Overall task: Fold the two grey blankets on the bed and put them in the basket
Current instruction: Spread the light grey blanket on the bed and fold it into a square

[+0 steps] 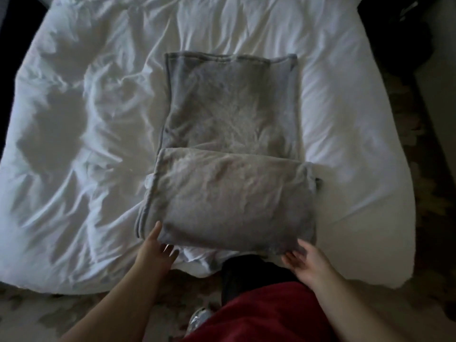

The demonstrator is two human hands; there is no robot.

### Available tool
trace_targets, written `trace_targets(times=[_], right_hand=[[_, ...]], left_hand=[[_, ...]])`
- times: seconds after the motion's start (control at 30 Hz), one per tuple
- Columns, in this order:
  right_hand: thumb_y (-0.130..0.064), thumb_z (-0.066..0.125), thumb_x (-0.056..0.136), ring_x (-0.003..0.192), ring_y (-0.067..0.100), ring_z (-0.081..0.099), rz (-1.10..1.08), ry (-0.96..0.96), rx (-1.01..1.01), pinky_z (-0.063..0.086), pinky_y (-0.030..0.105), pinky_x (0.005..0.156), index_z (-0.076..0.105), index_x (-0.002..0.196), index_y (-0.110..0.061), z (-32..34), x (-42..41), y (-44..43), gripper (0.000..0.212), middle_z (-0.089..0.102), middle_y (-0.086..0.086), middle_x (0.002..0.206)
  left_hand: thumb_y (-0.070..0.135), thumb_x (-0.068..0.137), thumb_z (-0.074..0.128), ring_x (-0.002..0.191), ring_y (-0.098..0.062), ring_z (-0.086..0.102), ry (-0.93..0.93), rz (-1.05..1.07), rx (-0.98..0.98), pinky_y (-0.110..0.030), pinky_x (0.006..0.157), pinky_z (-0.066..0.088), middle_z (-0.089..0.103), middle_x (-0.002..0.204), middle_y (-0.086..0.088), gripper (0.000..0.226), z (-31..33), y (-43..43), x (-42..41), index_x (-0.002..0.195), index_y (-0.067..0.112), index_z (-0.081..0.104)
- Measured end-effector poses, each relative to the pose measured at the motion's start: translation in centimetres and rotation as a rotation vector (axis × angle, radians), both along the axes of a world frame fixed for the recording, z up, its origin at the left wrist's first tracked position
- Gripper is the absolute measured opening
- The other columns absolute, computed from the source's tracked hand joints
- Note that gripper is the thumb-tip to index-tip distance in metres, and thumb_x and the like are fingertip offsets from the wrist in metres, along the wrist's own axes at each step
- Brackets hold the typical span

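Blanket point(229, 149): one grey in view, mid-bed point(74, 119), near part folded over far part.
Left hand point(158, 248): fingers spread, loose, touching the near-left corner.
Right hand point(308, 261): fingers spread, gripping nothing, at the near-right corner.

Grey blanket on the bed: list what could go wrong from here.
1. The blanket is only part folded; lifting it now may let the near flap fall open.
2. Both hands, left and right, sit open at its near edge; a loose grip could skew the layers.
3. No basket shows, so carrying comes later.
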State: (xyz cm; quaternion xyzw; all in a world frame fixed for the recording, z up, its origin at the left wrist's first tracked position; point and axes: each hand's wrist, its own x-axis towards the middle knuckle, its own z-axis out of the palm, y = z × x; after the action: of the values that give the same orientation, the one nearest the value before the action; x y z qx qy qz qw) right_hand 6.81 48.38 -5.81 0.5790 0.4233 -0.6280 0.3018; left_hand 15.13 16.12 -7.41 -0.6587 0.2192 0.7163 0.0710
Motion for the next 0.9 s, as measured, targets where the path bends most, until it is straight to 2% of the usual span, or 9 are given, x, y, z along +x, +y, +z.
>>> trace_targets(times=[0.1,0.17,0.3,0.37,0.43,0.63,0.7,0.77,0.9], right_hand=[[-0.038,0.057,0.093,0.117,0.034,0.052,-0.119,0.022,-0.054,0.049,0.045,0.095,0.051,0.129,-0.010,-2.1,0.7,0.5,0.046,0.052,0.018,0.125],[-0.039,0.058,0.091,0.128,0.036,0.045,-0.211,0.032,-0.119,0.039,0.049,0.105,0.048,0.132,-0.008,-1.9,0.5,0.2,0.052,0.047,0.019,0.132],[-0.034,0.049,0.094,0.092,0.025,0.058,-0.204,0.191,-0.087,0.046,0.034,0.075,0.062,0.097,-0.011,0.9,0.6,-1.5,0.027,0.066,0.010,0.101],[-0.032,0.046,0.093,0.083,0.021,0.059,-0.233,0.305,-0.086,0.046,0.030,0.070,0.063,0.090,-0.013,3.0,0.9,-2.2,0.026,0.073,0.008,0.075],[-0.030,0.046,0.093,0.084,0.020,0.060,-0.266,0.398,-0.089,0.046,0.030,0.072,0.063,0.091,-0.013,5.1,1.8,-2.3,0.024,0.073,0.006,0.066],[-0.024,0.045,0.094,0.077,0.019,0.065,-0.314,0.545,-0.080,0.051,0.027,0.067,0.061,0.098,-0.018,9.2,7.2,-1.8,0.017,0.073,0.002,0.068],[-0.023,0.046,0.093,0.089,0.023,0.063,-0.360,0.551,-0.107,0.050,0.032,0.077,0.060,0.110,-0.018,9.6,9.8,-2.0,0.022,0.072,0.006,0.086],[-0.022,0.050,0.092,0.104,0.030,0.059,-0.427,0.520,-0.143,0.047,0.040,0.092,0.058,0.119,-0.017,9.7,12.8,-2.0,0.029,0.066,0.011,0.105],[-0.024,0.054,0.089,0.106,0.037,0.056,-0.470,0.449,-0.154,0.043,0.048,0.094,0.058,0.122,-0.015,9.1,18.9,-1.6,0.034,0.061,0.017,0.114]], left_hand=[[0.038,0.087,0.065,0.117,-0.026,0.053,0.035,0.097,-0.002,-0.038,0.100,0.042,0.055,0.123,-0.010,0.057,-0.2,0.0,-0.6,0.133,0.011,0.047],[0.032,0.087,0.065,0.113,-0.025,0.055,0.064,0.133,-0.003,-0.036,0.089,0.047,0.055,0.127,-0.011,0.053,0.3,0.0,-1.1,0.131,0.011,0.048],[0.022,0.086,0.062,0.095,-0.023,0.060,0.162,0.188,-0.060,-0.035,0.079,0.053,0.061,0.109,-0.012,0.047,2.7,-0.2,-1.0,0.129,0.009,0.050],[0.021,0.086,0.061,0.104,-0.026,0.061,0.202,0.167,-0.065,-0.039,0.090,0.052,0.061,0.121,-0.014,0.051,4.6,-0.4,-0.4,0.133,0.006,0.049],[0.022,0.085,0.061,0.105,-0.027,0.060,0.213,0.157,-0.082,-0.042,0.088,0.053,0.057,0.130,-0.015,0.054,6.2,-0.6,0.7,0.135,0.006,0.047],[0.023,0.088,0.057,0.096,-0.027,0.061,0.214,0.187,-0.105,-0.039,0.088,0.049,0.061,0.113,-0.013,0.051,9.7,-1.1,6.4,0.135,0.007,0.047],[0.023,0.088,0.057,0.108,-0.027,0.060,0.222,0.203,-0.085,-0.037,0.088,0.049,0.058,0.128,-0.012,0.048,10.3,-0.8,9.0,0.134,0.008,0.050],[0.022,0.088,0.057,0.097,-0.026,0.061,0.219,0.225,-0.064,-0.035,0.086,0.049,0.058,0.130,-0.010,0.046,10.7,-0.6,12.1,0.132,0.011,0.051],[0.023,0.086,0.061,0.088,-0.024,0.059,0.193,0.236,-0.022,-0.037,0.060,0.048,0.061,0.120,-0.006,0.046,11.0,-0.5,18.2,0.130,0.015,0.052]])
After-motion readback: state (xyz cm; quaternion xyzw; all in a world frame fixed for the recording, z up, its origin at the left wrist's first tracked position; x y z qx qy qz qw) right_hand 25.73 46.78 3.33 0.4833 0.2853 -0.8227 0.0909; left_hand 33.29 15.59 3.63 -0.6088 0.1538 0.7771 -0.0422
